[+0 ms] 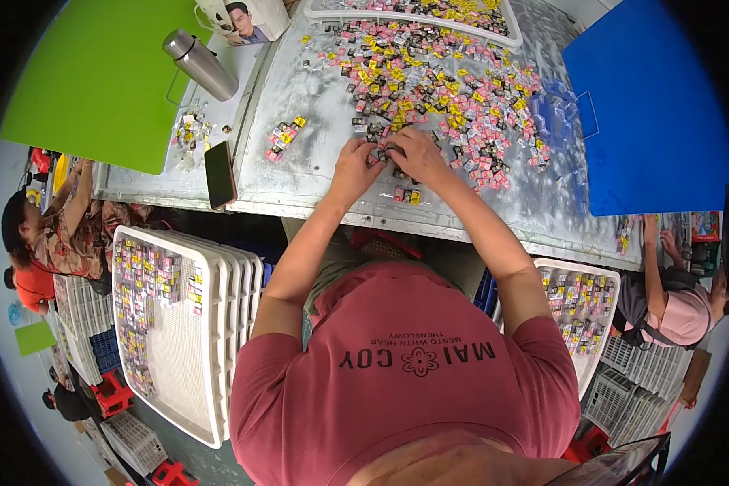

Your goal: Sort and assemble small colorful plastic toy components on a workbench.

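Observation:
At the near edge of a pile of small block-like pieces [397, 73] in pink, yellow, black and white, both my hands work close together on the table. My left hand [353, 168] is closed in a pinch at a small dark piece [383, 155]. Opposite it, my right hand [419, 156] has its fingers bent and closed on the same dark piece or one touching it. The fingers partly cover what they hold. Just below my right hand lies a short row of dark and yellow pieces [407, 196]. What kind of piece these are is too small to tell.
Left on the table are a joined cluster of pieces [285, 139], a phone [219, 175] and a steel flask [201, 64]. A white tray [312, 11] stands at the back. Green [97, 81] and blue [648, 113] panels flank the table. Stacked trays [182, 332] stand beside me; people sit either side.

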Action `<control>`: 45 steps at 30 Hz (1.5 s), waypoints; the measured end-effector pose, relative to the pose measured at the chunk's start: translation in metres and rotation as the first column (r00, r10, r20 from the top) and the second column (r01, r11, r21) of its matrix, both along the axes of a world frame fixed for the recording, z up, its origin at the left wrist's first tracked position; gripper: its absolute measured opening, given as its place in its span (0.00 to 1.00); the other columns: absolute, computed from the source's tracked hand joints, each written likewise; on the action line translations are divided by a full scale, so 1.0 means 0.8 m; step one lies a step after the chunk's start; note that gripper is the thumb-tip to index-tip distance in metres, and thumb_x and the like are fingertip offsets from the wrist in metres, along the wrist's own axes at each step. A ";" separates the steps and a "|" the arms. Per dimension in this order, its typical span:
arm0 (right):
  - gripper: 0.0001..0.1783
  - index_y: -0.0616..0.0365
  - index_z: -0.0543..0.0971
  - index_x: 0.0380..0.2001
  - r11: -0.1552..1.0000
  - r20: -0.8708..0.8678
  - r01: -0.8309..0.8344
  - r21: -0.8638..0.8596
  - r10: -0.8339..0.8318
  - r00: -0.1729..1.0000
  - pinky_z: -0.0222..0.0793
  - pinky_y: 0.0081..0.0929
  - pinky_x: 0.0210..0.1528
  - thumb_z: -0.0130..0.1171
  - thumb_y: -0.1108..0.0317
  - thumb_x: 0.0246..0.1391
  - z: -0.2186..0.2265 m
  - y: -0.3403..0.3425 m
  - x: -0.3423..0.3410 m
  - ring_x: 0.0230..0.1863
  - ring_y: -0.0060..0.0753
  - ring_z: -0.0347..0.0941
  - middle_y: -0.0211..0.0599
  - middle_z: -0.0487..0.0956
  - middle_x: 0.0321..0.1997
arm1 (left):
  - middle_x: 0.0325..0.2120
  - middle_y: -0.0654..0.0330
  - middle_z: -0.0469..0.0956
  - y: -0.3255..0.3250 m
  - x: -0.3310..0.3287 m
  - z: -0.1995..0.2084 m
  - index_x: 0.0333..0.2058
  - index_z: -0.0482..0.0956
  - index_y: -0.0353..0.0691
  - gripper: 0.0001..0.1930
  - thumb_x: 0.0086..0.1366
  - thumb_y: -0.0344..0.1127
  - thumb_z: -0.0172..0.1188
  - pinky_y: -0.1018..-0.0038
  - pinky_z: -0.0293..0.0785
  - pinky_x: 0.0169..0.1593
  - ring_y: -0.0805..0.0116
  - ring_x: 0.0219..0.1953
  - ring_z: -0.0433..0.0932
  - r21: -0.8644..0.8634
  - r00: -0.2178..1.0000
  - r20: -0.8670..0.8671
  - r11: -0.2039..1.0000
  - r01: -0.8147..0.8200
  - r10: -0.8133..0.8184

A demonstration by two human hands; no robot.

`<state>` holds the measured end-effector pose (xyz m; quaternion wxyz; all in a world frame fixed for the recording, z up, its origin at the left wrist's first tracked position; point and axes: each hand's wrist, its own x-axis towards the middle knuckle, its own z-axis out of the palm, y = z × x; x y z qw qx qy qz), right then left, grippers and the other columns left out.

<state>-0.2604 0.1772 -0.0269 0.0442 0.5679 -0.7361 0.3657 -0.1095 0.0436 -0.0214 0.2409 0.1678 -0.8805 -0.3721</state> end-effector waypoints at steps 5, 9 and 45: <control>0.13 0.54 0.84 0.42 0.998 0.081 0.068 0.006 -0.068 0.994 0.72 0.44 0.47 0.67 0.67 0.52 -0.004 -0.013 -0.017 0.44 0.48 0.78 0.39 0.80 0.41 | 0.43 0.53 0.78 -0.006 -0.006 -0.016 0.47 0.85 0.39 0.19 0.55 0.28 0.74 0.66 0.80 0.40 0.61 0.32 0.81 -0.086 0.998 -0.036 0.995 0.049 -0.052; 0.13 0.54 0.84 0.43 0.985 0.224 0.174 0.004 -0.170 0.960 0.72 0.45 0.46 0.67 0.68 0.52 -0.013 -0.003 -0.037 0.42 0.49 0.78 0.40 0.80 0.40 | 0.41 0.54 0.76 -0.001 -0.007 -0.001 0.46 0.86 0.41 0.18 0.55 0.27 0.73 0.66 0.79 0.40 0.59 0.34 0.79 -0.044 0.994 -0.035 0.993 0.107 -0.108; 0.06 0.55 0.81 0.33 0.998 -0.059 0.042 0.046 -0.039 0.997 0.72 0.43 0.42 0.63 0.73 0.49 0.011 0.023 0.010 0.40 0.49 0.78 0.39 0.79 0.35 | 0.41 0.56 0.83 0.004 -0.020 -0.023 0.37 0.83 0.39 0.10 0.54 0.28 0.69 0.59 0.74 0.56 0.52 0.47 0.80 -0.213 0.983 -0.099 0.968 0.133 -0.157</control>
